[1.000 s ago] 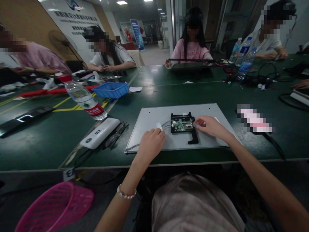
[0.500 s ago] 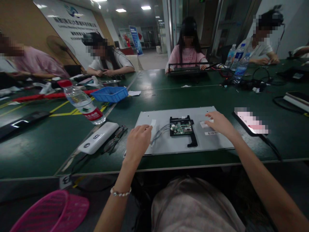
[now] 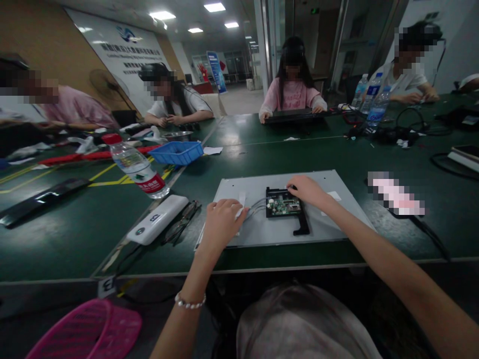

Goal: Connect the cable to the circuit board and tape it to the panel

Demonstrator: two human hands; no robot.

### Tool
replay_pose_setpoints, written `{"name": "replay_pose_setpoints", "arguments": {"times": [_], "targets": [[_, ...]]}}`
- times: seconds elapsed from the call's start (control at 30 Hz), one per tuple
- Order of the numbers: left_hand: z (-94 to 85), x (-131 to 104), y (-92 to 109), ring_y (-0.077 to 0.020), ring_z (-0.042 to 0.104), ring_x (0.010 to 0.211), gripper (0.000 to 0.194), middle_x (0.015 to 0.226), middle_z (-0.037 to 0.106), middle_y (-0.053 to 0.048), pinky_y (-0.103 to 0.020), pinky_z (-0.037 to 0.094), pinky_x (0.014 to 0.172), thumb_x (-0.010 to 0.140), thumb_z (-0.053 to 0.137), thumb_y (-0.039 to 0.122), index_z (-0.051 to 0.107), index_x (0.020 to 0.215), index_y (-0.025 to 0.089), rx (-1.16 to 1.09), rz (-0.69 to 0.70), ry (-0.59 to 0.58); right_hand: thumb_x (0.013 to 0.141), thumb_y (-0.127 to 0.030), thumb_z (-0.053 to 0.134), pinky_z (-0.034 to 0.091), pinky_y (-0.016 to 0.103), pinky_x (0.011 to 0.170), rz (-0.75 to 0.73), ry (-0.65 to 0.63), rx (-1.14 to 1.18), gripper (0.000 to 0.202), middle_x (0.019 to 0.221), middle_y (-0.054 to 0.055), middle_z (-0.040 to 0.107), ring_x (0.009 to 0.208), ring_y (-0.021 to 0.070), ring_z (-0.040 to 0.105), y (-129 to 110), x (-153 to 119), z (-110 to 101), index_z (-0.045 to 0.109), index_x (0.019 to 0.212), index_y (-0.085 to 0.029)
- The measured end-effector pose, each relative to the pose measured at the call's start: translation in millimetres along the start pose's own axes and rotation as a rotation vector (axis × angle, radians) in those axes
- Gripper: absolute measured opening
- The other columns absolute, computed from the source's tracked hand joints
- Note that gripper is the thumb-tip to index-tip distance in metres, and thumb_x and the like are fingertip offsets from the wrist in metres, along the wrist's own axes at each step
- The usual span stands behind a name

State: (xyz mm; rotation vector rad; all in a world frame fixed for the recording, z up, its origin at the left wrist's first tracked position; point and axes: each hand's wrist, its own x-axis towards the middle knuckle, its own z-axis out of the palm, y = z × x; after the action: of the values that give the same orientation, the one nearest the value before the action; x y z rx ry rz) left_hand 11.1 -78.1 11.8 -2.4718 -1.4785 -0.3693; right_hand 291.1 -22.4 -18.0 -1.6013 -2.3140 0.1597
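Note:
A grey flat panel (image 3: 258,183) lies on the table before me. On its middle sits a black plastic bracket (image 3: 304,223) with a green circuit board (image 3: 282,206) in it. Thin grey cables (image 3: 257,204) run left from the board towards a strip of white tape (image 3: 242,198). My left hand (image 3: 224,219) rests over the panel's left part, fingers curled and thumb towards the cables' end; what lies between them is hidden. My right hand (image 3: 310,192) reaches over the panel, its fingertips closed at the bracket's upper right corner.
Left of the panel are glasses (image 3: 181,222), a white power bank (image 3: 159,219), a water bottle (image 3: 140,169) and a blue basket (image 3: 177,153). A phone (image 3: 396,194) with a cable lies right. Several people sit around the green table (image 3: 254,149). A pink basket (image 3: 123,324) stands below the edge.
My right hand has moved left from the panel's right part to the bracket's corner. My left hand has shifted slightly to the right near the cables. The whole view has tilted up a little.

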Motion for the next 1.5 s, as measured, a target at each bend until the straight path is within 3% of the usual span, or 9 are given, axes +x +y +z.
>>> {"name": "replay_pose_setpoints", "arguments": {"times": [0.17, 0.27, 0.37, 0.5, 0.67, 0.77, 0.9, 1.2, 1.5], "targets": [[-7.4, 44, 18, -0.0224, 0.060, 0.100, 0.029, 0.103, 0.068, -0.006, -0.037, 0.043, 0.089, 0.095, 0.041, 0.034, 0.066, 0.097, 0.020, -0.199, 0.079, 0.025, 0.089, -0.019, 0.050, 0.045, 0.030, 0.087, 0.027, 0.029, 0.007, 0.024, 0.101, 0.010, 0.071, 0.099, 0.0219, 0.063, 4, 1, 9, 0.072, 0.100, -0.018], [7.9, 75, 30, -0.0215, 0.059, 0.103, 0.029, 0.111, 0.065, -0.007, -0.036, 0.045, 0.092, 0.095, 0.042, 0.032, 0.061, 0.110, 0.018, -0.313, 0.157, 0.039, 0.090, -0.020, 0.049, 0.045, 0.030, 0.088, 0.042, 0.056, 0.010, 0.025, 0.103, 0.008, 0.071, 0.101, 0.0215, 0.062, 6, 2, 9, 0.072, 0.100, -0.018], [30.3, 89, 34, -0.0227, 0.055, 0.112, 0.035, 0.122, 0.058, -0.010, -0.037, 0.043, 0.097, 0.093, 0.044, 0.031, 0.053, 0.123, 0.015, -0.365, 0.225, 0.004, 0.090, -0.021, 0.048, 0.045, 0.030, 0.089, 0.074, 0.141, 0.010, 0.025, 0.106, 0.008, 0.071, 0.102, 0.0209, 0.062, 11, 0, 2, 0.071, 0.102, -0.018], [47.6, 80, 30, -0.0249, 0.040, 0.130, 0.048, 0.141, 0.042, -0.012, -0.040, 0.034, 0.107, 0.093, 0.045, 0.039, 0.040, 0.136, 0.018, -0.400, 0.373, -0.130, 0.090, -0.021, 0.047, 0.046, 0.031, 0.085, 0.145, 0.192, -0.047, 0.027, 0.107, 0.008, 0.070, 0.100, 0.0217, 0.063, 24, -8, -10, 0.071, 0.103, -0.019], [43.8, 68, 24, -0.0248, 0.028, 0.138, 0.063, 0.149, 0.029, -0.013, -0.040, 0.027, 0.113, 0.093, 0.039, 0.054, 0.026, 0.144, 0.020, -0.459, 0.346, -0.198, 0.088, -0.024, 0.050, 0.048, 0.031, 0.080, 0.209, 0.033, -0.101, 0.026, 0.097, 0.010, 0.073, 0.093, 0.0234, 0.065, 41, -16, -16, 0.074, 0.095, -0.018], [42.5, 68, 22, -0.0272, 0.024, 0.140, 0.074, 0.152, 0.024, -0.013, -0.042, 0.024, 0.114, 0.089, 0.042, 0.062, 0.021, 0.147, 0.020, -0.450, 0.347, -0.257, 0.087, -0.025, 0.052, 0.046, 0.030, 0.086, 0.153, -0.053, -0.068, 0.025, 0.097, 0.010, 0.073, 0.095, 0.0225, 0.065, 46, -18, -16, 0.074, 0.096, -0.018], [45.8, 68, 18, -0.0302, 0.020, 0.141, 0.087, 0.154, 0.019, -0.014, -0.045, 0.024, 0.113, 0.082, 0.049, 0.067, 0.017, 0.148, 0.021, -0.439, 0.357, -0.308, 0.083, -0.024, 0.057, 0.043, 0.031, 0.095, 0.010, -0.045, -0.057, 0.028, 0.110, 0.011, 0.069, 0.104, 0.0230, 0.061, 50, -20, -18, 0.070, 0.106, -0.016], [45.7, 67, 15, -0.0295, 0.032, 0.136, 0.085, 0.150, 0.027, -0.015, -0.043, 0.030, 0.111, 0.080, 0.055, 0.060, 0.021, 0.147, 0.019, -0.484, 0.378, -0.336, 0.086, -0.021, 0.055, 0.047, 0.032, 0.083, 0.038, -0.033, -0.143, 0.020, 0.098, 0.010, 0.071, 0.094, 0.0239, 0.064, 47, -18, -11, 0.073, 0.096, -0.017], [52.0, 68, 14, -0.0289, 0.032, 0.136, 0.091, 0.148, 0.029, -0.017, -0.038, 0.027, 0.113, 0.076, 0.059, 0.063, 0.025, 0.145, 0.014, -0.492, 0.378, -0.324, 0.089, -0.024, 0.051, 0.047, 0.032, 0.076, 0.150, 0.027, -0.150, 0.024, 0.096, 0.010, 0.072, 0.092, 0.0244, 0.064, 38, -18, -12, 0.073, 0.094, -0.018]]}}
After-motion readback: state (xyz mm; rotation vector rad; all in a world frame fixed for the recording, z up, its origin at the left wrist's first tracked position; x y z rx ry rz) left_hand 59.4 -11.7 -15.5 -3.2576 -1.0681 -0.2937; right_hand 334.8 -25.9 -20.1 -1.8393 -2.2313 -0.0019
